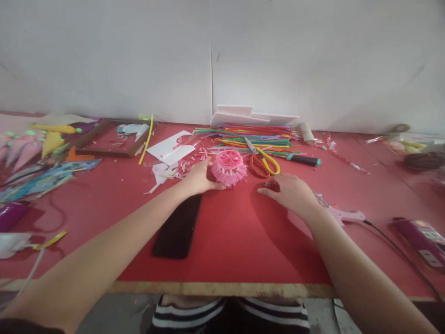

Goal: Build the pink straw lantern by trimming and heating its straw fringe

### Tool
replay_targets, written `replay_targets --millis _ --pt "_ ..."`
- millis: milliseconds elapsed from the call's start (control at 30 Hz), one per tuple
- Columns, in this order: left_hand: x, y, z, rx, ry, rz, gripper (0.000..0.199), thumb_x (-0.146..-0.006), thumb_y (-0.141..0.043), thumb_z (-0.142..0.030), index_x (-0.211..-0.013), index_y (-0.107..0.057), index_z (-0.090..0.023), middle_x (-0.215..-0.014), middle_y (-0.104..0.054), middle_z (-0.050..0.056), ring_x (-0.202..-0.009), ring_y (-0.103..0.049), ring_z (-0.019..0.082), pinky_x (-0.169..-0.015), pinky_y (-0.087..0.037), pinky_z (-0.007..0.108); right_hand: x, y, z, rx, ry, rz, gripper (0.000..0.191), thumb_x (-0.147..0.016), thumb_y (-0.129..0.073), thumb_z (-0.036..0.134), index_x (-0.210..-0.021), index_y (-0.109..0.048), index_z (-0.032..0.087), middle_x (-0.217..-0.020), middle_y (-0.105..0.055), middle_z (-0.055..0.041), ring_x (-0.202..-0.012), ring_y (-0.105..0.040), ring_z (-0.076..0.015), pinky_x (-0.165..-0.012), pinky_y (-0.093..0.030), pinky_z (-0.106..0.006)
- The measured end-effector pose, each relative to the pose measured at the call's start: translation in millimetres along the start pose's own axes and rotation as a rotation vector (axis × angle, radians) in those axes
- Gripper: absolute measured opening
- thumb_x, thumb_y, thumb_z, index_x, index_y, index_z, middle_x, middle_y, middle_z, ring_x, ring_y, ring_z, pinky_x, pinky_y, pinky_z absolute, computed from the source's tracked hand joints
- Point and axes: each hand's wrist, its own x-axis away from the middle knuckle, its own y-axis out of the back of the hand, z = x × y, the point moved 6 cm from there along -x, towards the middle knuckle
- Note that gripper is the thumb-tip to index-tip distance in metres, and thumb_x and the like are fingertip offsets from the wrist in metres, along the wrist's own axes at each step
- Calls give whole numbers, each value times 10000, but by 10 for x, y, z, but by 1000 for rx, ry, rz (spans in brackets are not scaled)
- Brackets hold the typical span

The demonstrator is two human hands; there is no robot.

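A round pink craft piece (pixel 229 167) with a fringed edge sits on the red table (pixel 232 232). My left hand (pixel 202 178) is at its left side, thumb and fingers apart, near its edge; whether it touches is hard to tell. To the right, my right hand (pixel 287 189) rests low over the table with its thumb and fingers apart, beside the scissors (pixel 264 160) with orange and yellow handles. A tiny pale item (pixel 267 184) shows near its fingertips. A black phone (pixel 177 229) lies below my left wrist.
Colourful pipe cleaners (pixel 257 138) lie along the back, near a black-handled tool (pixel 304 160). White paper (pixel 170 147) and scraps are behind my left hand. A wooden frame (pixel 107 150) lies left. A pink glue gun (pixel 347 216) with a cable is beside my right forearm.
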Motion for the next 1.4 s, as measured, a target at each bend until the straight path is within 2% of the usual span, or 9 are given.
replay_targets --millis 67,167,267,367,533,633,967,1100,1400 --pt "11 116 76 -163 88 42 1007 -349 -1000 -266 -1292 -654 -205 -1442 -645 199 -1437 -492 482 -1223 -263 664 10 45 -31 12 -43 -80 400 -889 -644 589 -804 -696 202 -918 -733 -176 -915 -692 -389 -798 -503 -489" --pt "71 230 28 -221 10 102 968 -546 -854 -212 -1460 -536 -179 -1581 -515 232 -1493 -457 428 -1223 -327 597 13 88 0 -44 -46 -203 349 -965 -542 483 -886 -714 190 -965 -754 -184 -963 -710 -378 -840 -521 -502" --pt "146 248 -93 -185 -67 95 782 -699 -724 -213 -1459 -542 -208 -1583 -536 162 -1521 -438 345 -1256 -311 536 -1 78 142 -160 45 -270 298 -998 -504 405 -1016 -734 217 -1089 -790 -132 -1059 -729 -312 -918 -553 -456" --pt "203 170 -252 -154 -175 65 677 -779 -758 -301 -1425 -574 -221 -1530 -592 150 -1490 -476 343 -1265 -285 551 -28 28 322 -260 158 -285 347 -1002 -531 445 -1184 -730 228 -1269 -771 -110 -1213 -700 -290 -985 -573 -443" --pt "204 -17 -302 -129 -233 60 987 -631 -957 -377 -1494 -502 -225 -1564 -550 187 -1515 -437 407 -1274 -265 553 -72 -84 540 -336 333 -271 460 -985 -583 473 -1365 -678 232 -1485 -656 -95 -1434 -559 -299 -1219 -419 -528" --pt "168 -88 -233 -111 -214 58 1079 -594 -982 -390 -1518 -449 -226 -1579 -522 197 -1520 -424 427 -1271 -272 562 -73 -160 599 -335 403 -233 498 -998 -581 450 -1436 -635 221 -1517 -626 -107 -1476 -511 -311 -1238 -387 -558" --pt "200 -177 -219 -66 -303 69 911 -706 -914 -344 -1482 -449 -241 -1615 -470 176 -1547 -389 388 -1284 -283 520 11 -200 657 -257 422 -262 498 -1011 -571 432 -1468 -606 238 -1539 -609 -81 -1527 -435 -314 -1247 -366 -566" --pt "151 -222 -152 -9 -313 90 786 -840 -793 -375 -1500 -389 -239 -1637 -429 187 -1543 -406 367 -1273 -325 535 38 -202 680 -234 437 -280 497 -1018 -571 427 -1475 -596 236 -1538 -608 -95 -1531 -428 -326 -1233 -379 -587" --pt "79 -235 -29 -187 -422 70 747 -879 -727 -470 -1486 -356 -244 -1579 -484 199 -1455 -522 381 -1224 -413 614 126 -136 720 -196 537 -364 381 -1028 -582 322 -1390 -668 245 -1406 -715 -88 -1447 -543 -331 -1176 -447 -572"
